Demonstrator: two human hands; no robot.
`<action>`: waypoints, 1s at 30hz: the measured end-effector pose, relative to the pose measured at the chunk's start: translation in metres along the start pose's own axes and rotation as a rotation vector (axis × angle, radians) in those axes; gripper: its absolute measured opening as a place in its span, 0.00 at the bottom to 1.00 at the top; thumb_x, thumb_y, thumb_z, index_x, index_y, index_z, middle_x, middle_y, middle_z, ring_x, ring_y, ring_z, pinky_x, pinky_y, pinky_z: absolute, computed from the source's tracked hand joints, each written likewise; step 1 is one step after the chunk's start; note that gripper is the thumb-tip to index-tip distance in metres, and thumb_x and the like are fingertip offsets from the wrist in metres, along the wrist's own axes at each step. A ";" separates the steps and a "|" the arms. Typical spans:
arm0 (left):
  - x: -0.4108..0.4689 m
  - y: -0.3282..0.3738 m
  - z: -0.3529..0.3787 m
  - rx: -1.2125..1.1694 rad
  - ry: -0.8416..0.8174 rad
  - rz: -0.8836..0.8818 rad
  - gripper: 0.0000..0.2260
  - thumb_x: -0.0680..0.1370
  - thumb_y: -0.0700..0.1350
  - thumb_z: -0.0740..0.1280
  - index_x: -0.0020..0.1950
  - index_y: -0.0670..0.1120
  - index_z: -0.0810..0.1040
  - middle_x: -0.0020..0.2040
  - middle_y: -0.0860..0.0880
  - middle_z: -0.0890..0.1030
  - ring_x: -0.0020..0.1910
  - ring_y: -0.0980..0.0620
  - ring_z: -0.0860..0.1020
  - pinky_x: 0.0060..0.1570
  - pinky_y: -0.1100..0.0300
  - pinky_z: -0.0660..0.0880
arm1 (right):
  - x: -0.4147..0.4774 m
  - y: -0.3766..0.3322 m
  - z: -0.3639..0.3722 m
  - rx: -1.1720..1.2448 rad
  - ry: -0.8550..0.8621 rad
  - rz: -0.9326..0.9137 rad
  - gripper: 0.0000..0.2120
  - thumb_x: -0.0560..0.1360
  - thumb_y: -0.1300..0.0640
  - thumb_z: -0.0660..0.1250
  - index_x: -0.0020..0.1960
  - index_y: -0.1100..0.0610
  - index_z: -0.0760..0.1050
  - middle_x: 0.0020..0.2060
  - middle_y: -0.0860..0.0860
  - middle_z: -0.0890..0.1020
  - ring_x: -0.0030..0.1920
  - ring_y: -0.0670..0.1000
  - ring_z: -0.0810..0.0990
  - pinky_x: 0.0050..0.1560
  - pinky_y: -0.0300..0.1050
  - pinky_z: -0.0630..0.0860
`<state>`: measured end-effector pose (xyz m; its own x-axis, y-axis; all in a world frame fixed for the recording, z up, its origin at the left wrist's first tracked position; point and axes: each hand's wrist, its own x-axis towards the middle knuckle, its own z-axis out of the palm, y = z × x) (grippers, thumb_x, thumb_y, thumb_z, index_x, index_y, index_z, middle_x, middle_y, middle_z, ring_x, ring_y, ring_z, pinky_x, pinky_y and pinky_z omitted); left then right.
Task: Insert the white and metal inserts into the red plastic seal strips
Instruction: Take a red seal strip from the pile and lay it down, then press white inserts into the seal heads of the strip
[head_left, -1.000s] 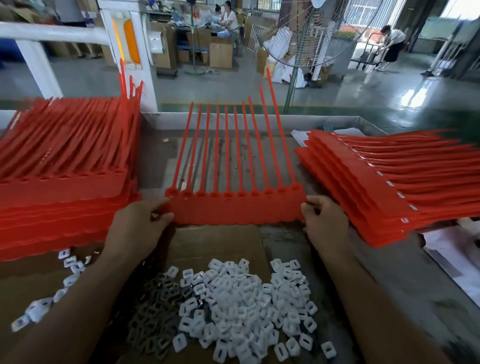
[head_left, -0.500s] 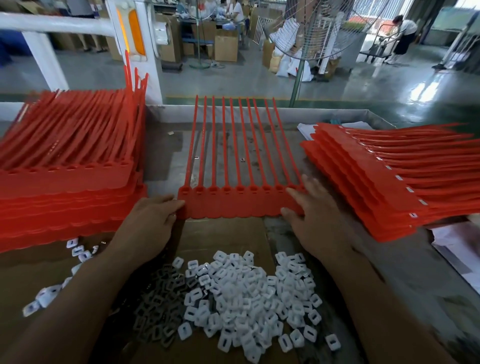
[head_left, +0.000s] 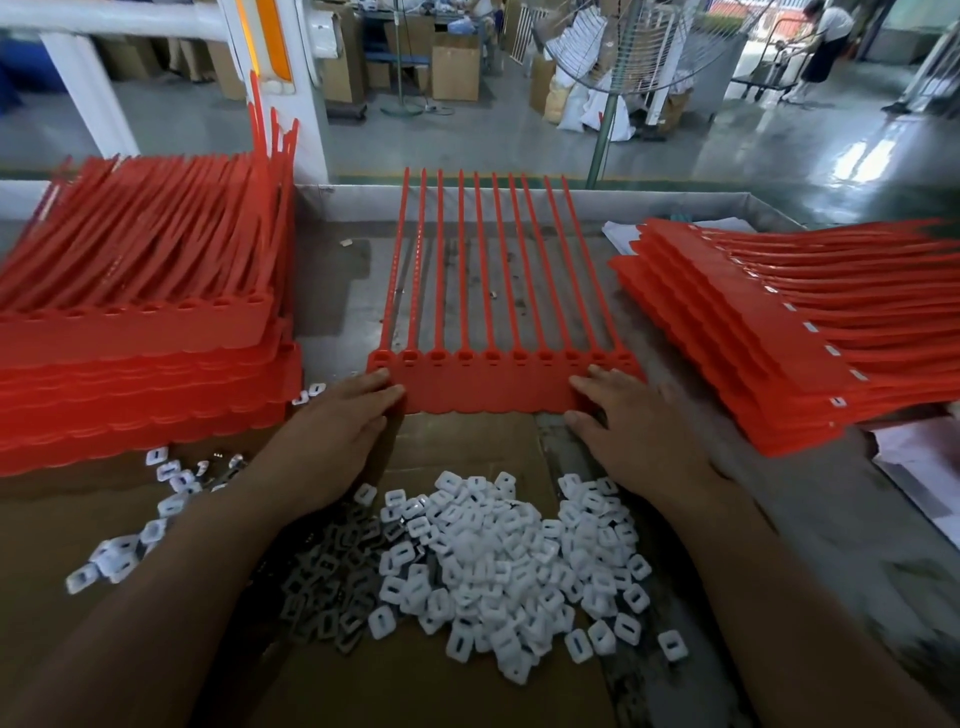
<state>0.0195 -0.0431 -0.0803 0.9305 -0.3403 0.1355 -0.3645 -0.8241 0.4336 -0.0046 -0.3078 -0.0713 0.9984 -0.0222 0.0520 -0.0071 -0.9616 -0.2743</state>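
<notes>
The left hand (head_left: 332, 441) and right hand (head_left: 639, 431) lie flat with straight fingers, each touching one end of the red strip sheet (head_left: 498, 389), gripping nothing. The sheet lies mid-tabletop: a solid band nearest the person, a row of open sockets, and ten thin tails reaching toward the raised far rim (head_left: 623, 205). Bare grey tabletop (head_left: 337, 291) separates it from the left stack (head_left: 145, 364) and the right stack (head_left: 753, 353). On the cardboard (head_left: 467, 447) at the near edge lie white inserts (head_left: 509, 561) and grey inserts (head_left: 332, 582).
</notes>
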 end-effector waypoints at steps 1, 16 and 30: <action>0.000 0.000 -0.001 -0.009 0.000 -0.003 0.18 0.80 0.42 0.56 0.69 0.50 0.66 0.72 0.54 0.61 0.71 0.55 0.58 0.67 0.65 0.50 | -0.002 -0.002 -0.003 0.013 0.009 -0.004 0.22 0.78 0.47 0.58 0.71 0.49 0.64 0.73 0.48 0.62 0.73 0.47 0.56 0.73 0.53 0.48; 0.004 -0.005 -0.005 -0.170 -0.008 -0.035 0.17 0.77 0.39 0.60 0.65 0.49 0.72 0.70 0.53 0.65 0.69 0.55 0.61 0.68 0.61 0.54 | -0.056 -0.146 0.006 -0.017 -0.233 -0.742 0.18 0.75 0.49 0.64 0.62 0.56 0.72 0.54 0.53 0.74 0.53 0.52 0.72 0.52 0.49 0.72; 0.002 0.001 0.003 0.044 0.108 0.014 0.17 0.77 0.41 0.61 0.66 0.49 0.71 0.68 0.49 0.69 0.67 0.51 0.65 0.68 0.56 0.60 | -0.055 -0.134 0.018 0.346 -0.170 -0.699 0.04 0.74 0.59 0.66 0.46 0.59 0.78 0.46 0.54 0.78 0.47 0.53 0.74 0.50 0.52 0.70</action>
<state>0.0214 -0.0455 -0.0821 0.9231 -0.3029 0.2370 -0.3761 -0.8396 0.3919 -0.0572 -0.1725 -0.0545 0.7602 0.6236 0.1826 0.6138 -0.5971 -0.5164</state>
